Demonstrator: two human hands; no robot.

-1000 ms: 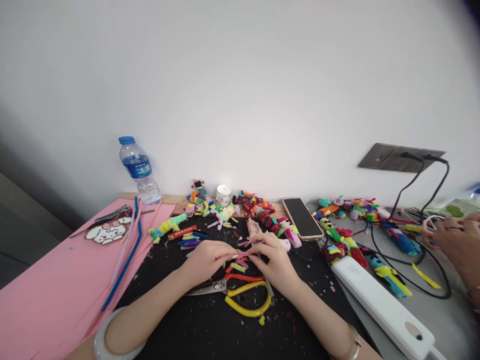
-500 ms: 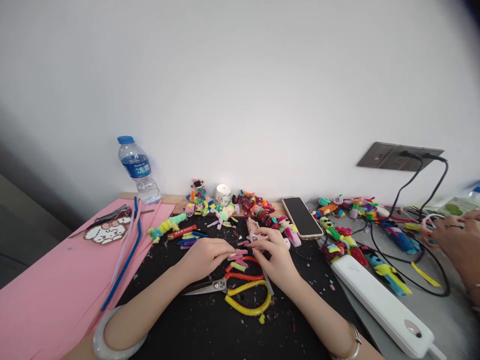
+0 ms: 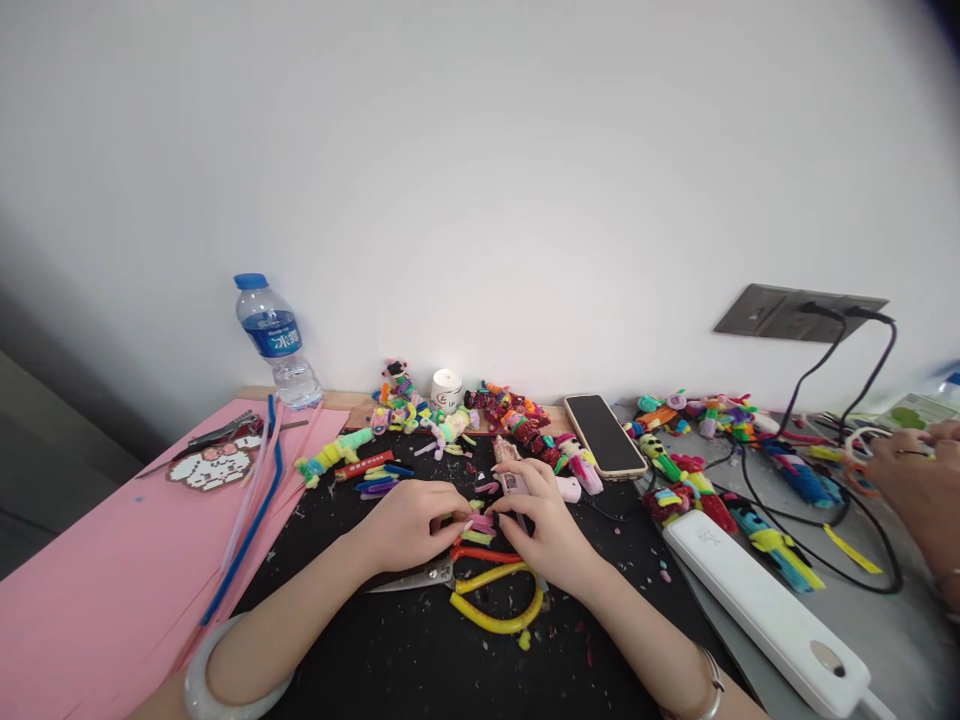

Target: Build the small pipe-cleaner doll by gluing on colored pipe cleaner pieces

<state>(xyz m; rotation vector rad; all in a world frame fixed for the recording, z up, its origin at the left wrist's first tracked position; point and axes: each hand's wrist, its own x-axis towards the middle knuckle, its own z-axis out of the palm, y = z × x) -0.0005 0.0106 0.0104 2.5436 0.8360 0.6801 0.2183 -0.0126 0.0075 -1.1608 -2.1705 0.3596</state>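
Over the black mat (image 3: 337, 640), my left hand (image 3: 416, 522) is closed, with thumb and fingertips pinching a short pink pipe cleaner piece (image 3: 480, 522). My right hand (image 3: 547, 520) meets it from the other side, its thumb and forefinger closed at the piece's right end. A pale pink tool, perhaps a glue gun (image 3: 570, 488), lies partly hidden beneath my right hand. Just below my fingers are a yellow-green piece (image 3: 477, 538) and scissors with red and yellow handles (image 3: 499, 625). My left forearm partly covers their blades.
Pipe cleaner figures (image 3: 450, 428) line the back, beside a paper cup (image 3: 447, 390) and phone (image 3: 604, 436). A water bottle (image 3: 274, 340) and pink sheet (image 3: 97, 590) are left. Right are a white power strip (image 3: 765, 610), black cables (image 3: 892, 540) and another person's hand (image 3: 907, 480).
Both my hands have drawn closer together over the pink pieces. My right hand has shifted left and slightly down, its fingers now meeting the piece. Scissors and surrounding figures stay put.
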